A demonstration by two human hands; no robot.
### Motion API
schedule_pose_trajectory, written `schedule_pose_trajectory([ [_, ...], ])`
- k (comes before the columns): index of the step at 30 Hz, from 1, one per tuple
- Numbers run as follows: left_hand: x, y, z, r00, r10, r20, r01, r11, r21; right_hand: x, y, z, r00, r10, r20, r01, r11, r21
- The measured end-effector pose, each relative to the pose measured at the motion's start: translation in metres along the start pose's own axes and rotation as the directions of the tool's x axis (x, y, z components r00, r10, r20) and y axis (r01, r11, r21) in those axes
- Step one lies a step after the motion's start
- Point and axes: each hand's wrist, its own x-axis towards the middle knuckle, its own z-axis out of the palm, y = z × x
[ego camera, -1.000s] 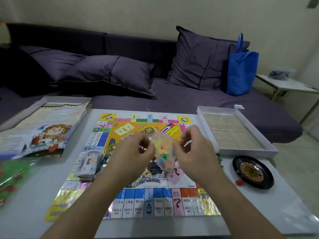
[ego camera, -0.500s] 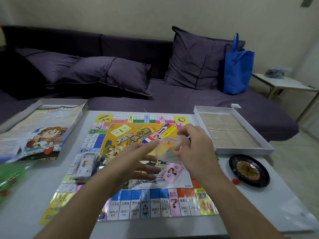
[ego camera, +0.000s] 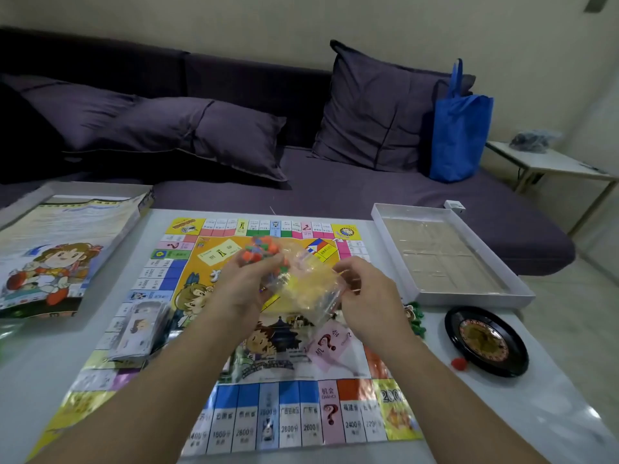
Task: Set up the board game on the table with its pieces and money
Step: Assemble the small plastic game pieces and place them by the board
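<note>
A clear plastic bag (ego camera: 303,279) full of small colourful game pieces is held up in the middle of the frame, above the game board (ego camera: 234,329). The pieces are orange, green and yellow, and they bunch at the upper left end of the bag. The left hand (ego camera: 246,289) holds that full end, with its fingers curled around the pieces. The right hand (ego camera: 371,296) pinches the other end of the bag, at its right edge, with fingers and thumb pressed together on the thin plastic.

The game board lies flat on the white table (ego camera: 552,413) and fills the middle and lower part of the frame. A pink card with a question mark (ego camera: 330,343) lies on the board just below the right hand. A stack of play money (ego camera: 139,326) sits on the left edge of the board.

At the left of the frame lies the box lid (ego camera: 57,249) with a cartoon child on it. At the right is the open white box tray (ego camera: 445,259). Below it, near the right edge, sits a small black roulette wheel (ego camera: 485,339), with a little red ball (ego camera: 458,364) just beside it. Some green pieces (ego camera: 415,316) lie between the tray and the right wrist.

Behind the table is a dark purple sofa (ego camera: 335,192) with pillows, and a blue bag (ego camera: 460,135) stands on it at the upper right.
</note>
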Motion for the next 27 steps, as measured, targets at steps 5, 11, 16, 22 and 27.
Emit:
schedule_pose_trajectory([
  [5,0.015,-0.007,-0.008,0.992,0.122,-0.038,-0.119,0.989,0.087,0.006,0.010,0.020,0.873,0.457,0.172,-0.486,0.848,0.211],
  [11,0.014,-0.003,-0.008,0.981,0.187,0.052,-0.193,0.966,0.169,0.003,-0.006,0.026,0.785,0.499,0.367,-0.619,0.607,0.499],
  [16,0.007,0.000,-0.007,0.969,0.191,0.159,-0.222,0.954,0.202,0.002,-0.001,0.028,0.801,0.507,0.318,-0.598,0.658,0.458],
  [22,-0.001,0.009,-0.006,0.957,0.219,0.192,-0.249,0.958,0.146,-0.002,-0.004,0.024,0.822,0.486,0.297,-0.569,0.718,0.402],
  [27,0.001,0.014,-0.011,0.958,0.237,0.161,-0.268,0.941,0.208,-0.003,-0.001,0.025,0.852,0.463,0.246,-0.522,0.792,0.317],
])
